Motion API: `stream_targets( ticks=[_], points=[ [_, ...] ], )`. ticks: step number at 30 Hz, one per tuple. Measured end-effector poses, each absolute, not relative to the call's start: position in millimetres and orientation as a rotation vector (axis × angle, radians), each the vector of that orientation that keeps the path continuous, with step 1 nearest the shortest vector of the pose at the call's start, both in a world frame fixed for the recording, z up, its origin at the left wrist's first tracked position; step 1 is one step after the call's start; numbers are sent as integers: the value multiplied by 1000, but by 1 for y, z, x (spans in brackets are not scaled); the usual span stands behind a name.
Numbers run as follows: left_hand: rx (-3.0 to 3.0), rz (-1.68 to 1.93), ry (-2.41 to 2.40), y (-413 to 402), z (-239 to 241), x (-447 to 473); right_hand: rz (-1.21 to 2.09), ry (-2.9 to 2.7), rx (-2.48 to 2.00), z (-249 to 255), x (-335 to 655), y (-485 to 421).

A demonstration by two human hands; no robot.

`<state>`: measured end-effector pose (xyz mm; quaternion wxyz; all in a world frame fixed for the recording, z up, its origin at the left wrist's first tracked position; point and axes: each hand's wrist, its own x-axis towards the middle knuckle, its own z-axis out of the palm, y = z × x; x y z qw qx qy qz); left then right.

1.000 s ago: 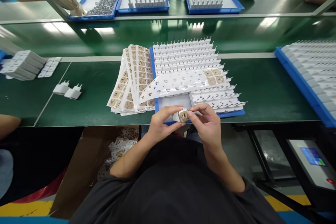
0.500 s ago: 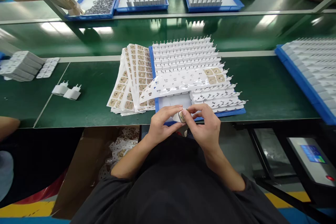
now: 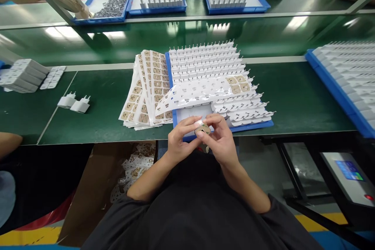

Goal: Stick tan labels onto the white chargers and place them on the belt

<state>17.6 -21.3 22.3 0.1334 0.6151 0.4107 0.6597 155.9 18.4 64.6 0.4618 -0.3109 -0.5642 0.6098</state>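
Observation:
A small white plug charger (image 3: 198, 124) with a tan sticker (image 3: 203, 129) on its upward face sits between both hands at the table's front edge. My left hand (image 3: 181, 137) is closed around its left side. My right hand (image 3: 221, 137) grips the right side, thumb pressed near the sticker. Fingers hide much of the charger. Just beyond is a blue tray (image 3: 254, 127) packed with rows of white plug chargers (image 3: 202, 62). A mostly bare sticker sheet (image 3: 190, 93), with several tan stickers at its right end, lies across those rows.
Fanned sticker sheets (image 3: 146, 90) lie left of the tray. Two plug chargers (image 3: 79, 105) and stacked white pieces (image 3: 25, 74) are farther left. Another full tray (image 3: 341, 93) stands right. Beneath the table is a cardboard box (image 3: 88, 187) with used sheets; co-workers' arms show across and at left.
The charger has been turned so its tan-stickered face shows more broadly upward. My right hand has shifted left and closer to my left hand.

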Motion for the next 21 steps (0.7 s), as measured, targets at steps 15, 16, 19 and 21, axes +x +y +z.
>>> stream_targets(
  ticks=[15, 16, 19, 21],
  points=[
    [2187, 2027, 1239, -15, 28, 16, 1444, -1287, -657, 58, 148, 17],
    [2152, 2026, 1232, -16, 27, 16, 1445, -1297, -668, 57, 149, 18],
    [1941, 2021, 1199, -18, 24, 17, 1507, -1352, -663, 56, 153, 21],
    [1782, 2000, 1184, -19, 21, 17, 1536, -1423, -639, 58, 158, 24]
  ],
)
